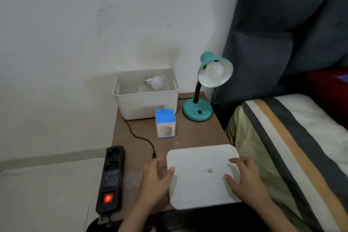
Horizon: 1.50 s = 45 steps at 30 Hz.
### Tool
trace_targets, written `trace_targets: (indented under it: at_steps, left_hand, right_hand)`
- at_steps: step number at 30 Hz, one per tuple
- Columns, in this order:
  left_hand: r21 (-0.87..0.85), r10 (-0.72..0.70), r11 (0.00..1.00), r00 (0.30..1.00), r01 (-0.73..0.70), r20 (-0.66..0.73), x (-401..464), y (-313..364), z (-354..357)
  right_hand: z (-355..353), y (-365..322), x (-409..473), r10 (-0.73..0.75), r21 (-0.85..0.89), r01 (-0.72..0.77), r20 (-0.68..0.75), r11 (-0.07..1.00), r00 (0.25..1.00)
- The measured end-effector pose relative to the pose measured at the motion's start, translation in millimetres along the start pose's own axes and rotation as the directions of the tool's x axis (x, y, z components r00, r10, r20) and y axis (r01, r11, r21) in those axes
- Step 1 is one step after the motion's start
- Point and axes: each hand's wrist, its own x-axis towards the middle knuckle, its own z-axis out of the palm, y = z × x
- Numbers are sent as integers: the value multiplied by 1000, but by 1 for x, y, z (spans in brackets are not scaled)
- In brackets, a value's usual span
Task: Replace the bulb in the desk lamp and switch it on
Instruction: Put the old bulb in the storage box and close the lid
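A teal desk lamp stands at the table's back right, a white bulb in its shade, unlit. Another white bulb lies inside the open white bin at the back. A blue and white bulb box stands upright in front of the bin. The white bin lid lies flat at the table's front. My left hand holds its left edge, thumb on top. My right hand rests on its right side with fingers spread.
A black power strip with a glowing red switch lies along the brown table's left edge. The lamp's black cord ends in a plug by my left hand. A striped bed borders the table on the right.
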Motion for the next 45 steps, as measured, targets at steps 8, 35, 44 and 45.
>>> trace_targets:
  at_steps: [8,35,44,45]
  left_hand:
    - [281,-9,959,991,-30,134,-49,-20,47]
    - [-38,94,992,889,-124,-449,37,34,-125]
    - [227,316,944,856,-240,-409,168,89,-153]
    - [237,314,943,867,-235,-388,179,89,-155]
  right_hand:
    - [13,40,-30,196,-58,-188,187,980,963]
    - [-13,-176,64,-209,232,219,-69,948,976]
    - [-10,-225,193,-130,310,130,-19,942,991]
    - [-9,-228,203,-123,306,123,-19,944,992]
